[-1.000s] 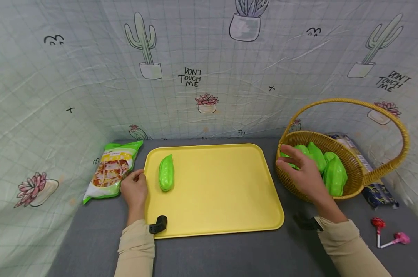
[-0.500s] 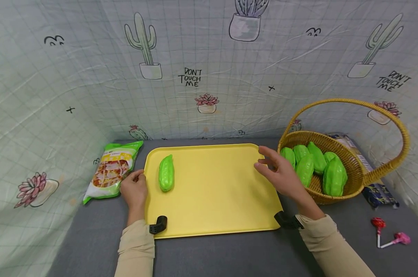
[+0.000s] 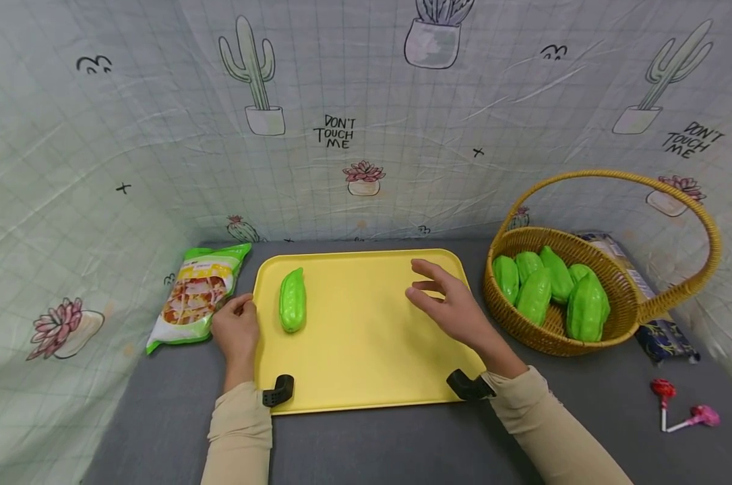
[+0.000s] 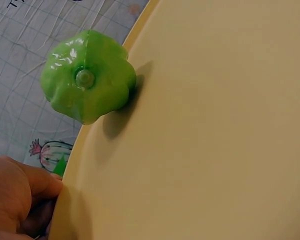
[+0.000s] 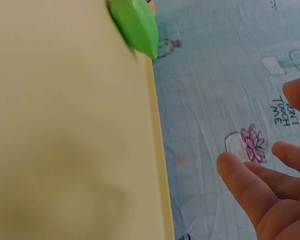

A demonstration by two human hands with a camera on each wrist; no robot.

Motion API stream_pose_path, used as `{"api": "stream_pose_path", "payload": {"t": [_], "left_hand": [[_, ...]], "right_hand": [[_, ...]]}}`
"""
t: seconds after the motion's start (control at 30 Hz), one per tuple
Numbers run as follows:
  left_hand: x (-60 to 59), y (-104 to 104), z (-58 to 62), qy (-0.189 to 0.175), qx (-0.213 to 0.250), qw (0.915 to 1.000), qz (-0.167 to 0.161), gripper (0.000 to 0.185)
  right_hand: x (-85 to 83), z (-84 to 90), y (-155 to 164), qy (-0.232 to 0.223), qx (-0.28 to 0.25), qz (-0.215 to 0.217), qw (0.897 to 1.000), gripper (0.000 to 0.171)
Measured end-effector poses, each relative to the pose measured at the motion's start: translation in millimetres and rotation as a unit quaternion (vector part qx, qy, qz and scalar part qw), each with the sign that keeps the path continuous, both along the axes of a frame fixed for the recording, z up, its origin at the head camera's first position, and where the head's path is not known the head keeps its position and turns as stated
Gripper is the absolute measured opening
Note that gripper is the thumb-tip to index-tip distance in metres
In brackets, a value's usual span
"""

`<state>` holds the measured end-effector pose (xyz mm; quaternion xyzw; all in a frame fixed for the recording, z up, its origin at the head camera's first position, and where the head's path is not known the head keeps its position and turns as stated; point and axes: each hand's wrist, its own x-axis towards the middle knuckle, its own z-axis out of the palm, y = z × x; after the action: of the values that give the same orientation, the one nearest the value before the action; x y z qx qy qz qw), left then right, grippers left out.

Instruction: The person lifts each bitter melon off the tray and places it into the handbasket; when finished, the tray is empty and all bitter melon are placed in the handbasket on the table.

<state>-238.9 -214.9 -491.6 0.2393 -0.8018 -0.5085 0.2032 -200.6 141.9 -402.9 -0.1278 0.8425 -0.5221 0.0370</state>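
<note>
Gourd (image 3: 292,309) on tray (image 3: 372,364) — beside left hand (image 3: 236,328), right hand (image 3: 453,311) apart

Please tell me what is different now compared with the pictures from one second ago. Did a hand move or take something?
The right hand left the basket and moved leftward; it is now above the yellow tray, fingers spread, holding nothing. It took no gourd from the basket. The left hand stayed at the tray's left edge, and the green gourd on the tray and the snack bag did not move.

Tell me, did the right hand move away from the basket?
Yes. The right hand, open and empty, went left from the wicker basket and is now over the yellow tray.
</note>
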Motion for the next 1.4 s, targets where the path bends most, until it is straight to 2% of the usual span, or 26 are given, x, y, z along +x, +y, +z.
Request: {"api": "stream_pose_path", "payload": {"t": [0.57, 0.9, 1.4], "left_hand": [[-1.9, -2, 8.5, 0.005, -0.006, 0.9999, 0.006, 0.028], [0.9, -1, 5.0, -0.003, 0.004, 1.0, 0.001, 0.027], [-1.6, 0, 2.5, 0.004, -0.004, 0.9999, 0.011, 0.027]], "right_hand": [[-16.9, 1.6, -45, -0.025, -0.031, 0.025, 0.999, 0.063], [-24.0, -2.2, -69, -0.049, -0.054, 0.043, 0.996, 0.061], [-35.8, -18.7, -105, -0.073, -0.029, 0.067, 0.995, 0.065]]}}
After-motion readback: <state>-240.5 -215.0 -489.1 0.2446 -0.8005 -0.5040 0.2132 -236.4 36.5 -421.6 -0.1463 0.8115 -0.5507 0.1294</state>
